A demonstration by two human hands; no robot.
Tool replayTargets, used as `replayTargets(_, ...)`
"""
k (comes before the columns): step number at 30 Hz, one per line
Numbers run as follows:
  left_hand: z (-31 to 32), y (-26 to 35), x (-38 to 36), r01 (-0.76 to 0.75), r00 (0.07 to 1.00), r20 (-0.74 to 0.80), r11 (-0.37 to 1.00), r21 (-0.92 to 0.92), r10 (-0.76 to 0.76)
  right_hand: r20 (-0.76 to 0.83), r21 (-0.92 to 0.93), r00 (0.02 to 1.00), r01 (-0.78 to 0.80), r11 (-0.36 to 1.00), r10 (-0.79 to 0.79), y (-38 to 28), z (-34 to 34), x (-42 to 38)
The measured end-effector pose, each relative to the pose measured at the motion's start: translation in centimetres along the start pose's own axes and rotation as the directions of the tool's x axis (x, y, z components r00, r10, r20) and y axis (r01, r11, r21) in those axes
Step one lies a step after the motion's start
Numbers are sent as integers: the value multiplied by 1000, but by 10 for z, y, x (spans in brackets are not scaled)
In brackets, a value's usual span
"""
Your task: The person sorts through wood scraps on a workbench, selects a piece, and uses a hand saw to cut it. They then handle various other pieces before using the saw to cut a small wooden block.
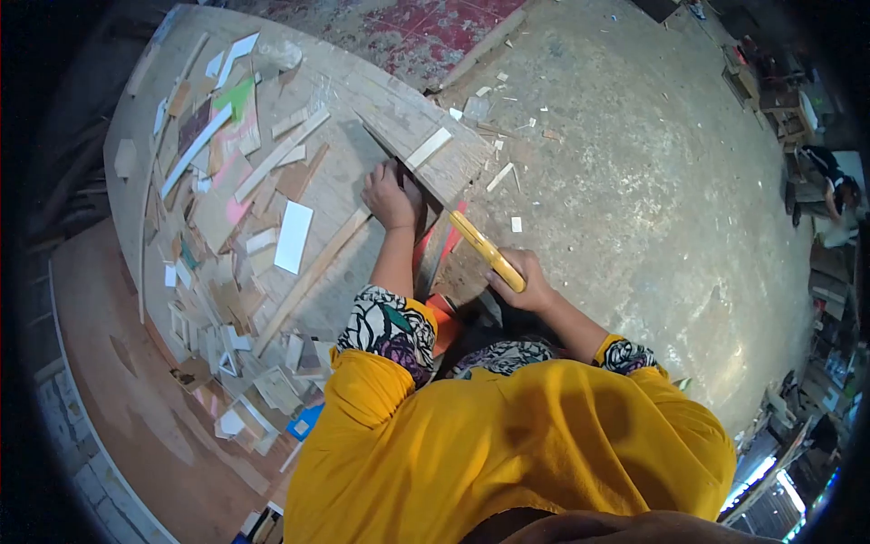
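Observation:
My right hand (526, 279) is wrapped around the yellow handle of a hand saw (488, 251). Its thin dark blade points away from me, seen almost edge-on over the corner of the plywood table. A narrow wood strip (429, 149) shows just beyond the blade, crossing it at an angle. On the blade's other side my left hand (392, 197) presses down with curled fingers. From under that hand a long wood strip (313, 279) runs back toward me, roughly in line with the short visible piece. My fingertips are partly hidden.
Wood offcuts (263, 186), a white rectangular piece (293, 238) and small frame-like pieces (231, 358) litter the plywood table (340, 91). A blue object (305, 422) lies near my left elbow. Scraps dot the concrete floor (634, 172). Another person (820, 190) is at the far right.

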State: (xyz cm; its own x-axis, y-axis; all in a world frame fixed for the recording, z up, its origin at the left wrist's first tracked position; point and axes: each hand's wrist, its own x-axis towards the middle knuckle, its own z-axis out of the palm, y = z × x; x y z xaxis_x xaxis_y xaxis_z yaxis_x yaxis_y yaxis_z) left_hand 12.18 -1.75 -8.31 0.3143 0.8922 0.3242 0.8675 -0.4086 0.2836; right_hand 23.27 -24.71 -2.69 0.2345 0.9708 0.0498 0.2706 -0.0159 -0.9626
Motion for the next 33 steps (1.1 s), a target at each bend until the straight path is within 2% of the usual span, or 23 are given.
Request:
replayTargets(2,6,-6,-2,3,1000,-10,1000,-2,-3,6,31,999,41,999,-41,-2,3,0)
replayTargets(6,-5,3,-1,-6,1000,19,1000,14,6,7,28,1000,24,999,-24,-3,3,-4)
replayTargets(8,-3,0,-2,5,999,44,1000,15,-6,17,64,995,-103,993,102,-9,-1,-6)
replayTargets(12,-9,5,-1,9,998,55,1000,-12,-9,-63,42,998,26,999,-23,-4,-2,-4)
replayTargets(14,4,-7,-3,-10,999,41,999,-34,11,-51,-27,997,-60,998,58,-7,7,20)
replayTargets(17,-7,5,1,-7,999,46,999,-49,9,12,14,1000,-4,1000,4,4,14,50)
replayTargets(20,-7,4,0,20,998,67,999,-30,-18,-20,23,997,-80,997,80,2,15,26)
replayTargets(22,5,-5,-1,43,997,65,999,-22,-41,-33,51,998,-54,997,55,-9,5,-7)
replayTargets(23,3,-2,-2,21,1000,16,1000,-23,-21,-37,72,999,-26,997,29,-11,1,-10)
replayTargets(26,6,-5,-2,13,999,35,999,-39,-12,-51,-14,999,13,1000,-13,-8,4,12)
replayTargets(28,-9,6,-3,34,996,81,998,-52,-29,-59,17,998,-12,1000,13,6,20,37)
replayTargets(30,-6,3,-2,-5,1000,22,993,-121,8,-70,-81,989,126,989,-131,7,26,50)
replayTargets(33,-7,6,-2,13,999,35,997,-81,-10,-99,-27,990,96,995,-98,4,28,45)
